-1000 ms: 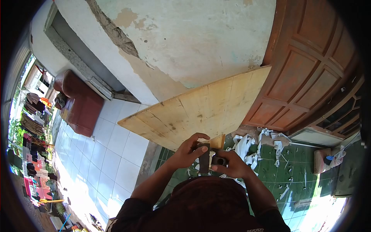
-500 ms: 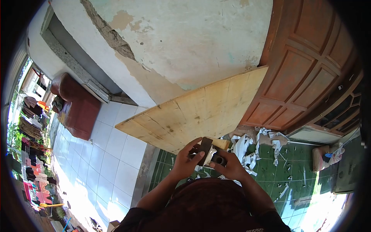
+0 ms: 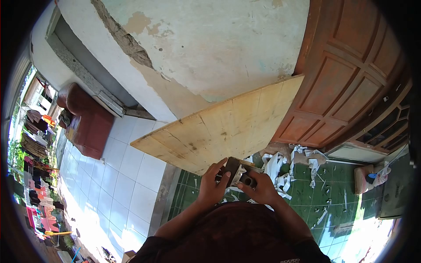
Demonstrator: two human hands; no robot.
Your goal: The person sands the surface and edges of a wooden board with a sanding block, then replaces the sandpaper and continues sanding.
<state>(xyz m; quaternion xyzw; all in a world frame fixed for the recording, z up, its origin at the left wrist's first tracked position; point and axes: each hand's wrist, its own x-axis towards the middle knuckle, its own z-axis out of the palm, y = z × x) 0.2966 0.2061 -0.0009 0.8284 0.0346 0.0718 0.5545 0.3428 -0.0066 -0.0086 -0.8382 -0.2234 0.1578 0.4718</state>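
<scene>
I hold a dark, blocky tool that looks like a hand plane in front of my chest. A pale, curled piece sits at its middle, and a round dark part shows near my right thumb. My left hand grips its left side, thumb on the near face. Around the right side, my right hand is closed with its thumb near the round part. Just beyond the tool, a large pale wooden panel stands on edge by the wall. My hands hide the tool's lower parts.
White curled strips and scraps litter the green tiled floor. Right of the panel is a brown panelled door. A red-brown sofa stands on white tiles at left. The wall has cracked plaster.
The tool has tilted slightly in my hands, and its pale far side shows less brightly now. My left hand has shifted a little. The panel has not moved.
</scene>
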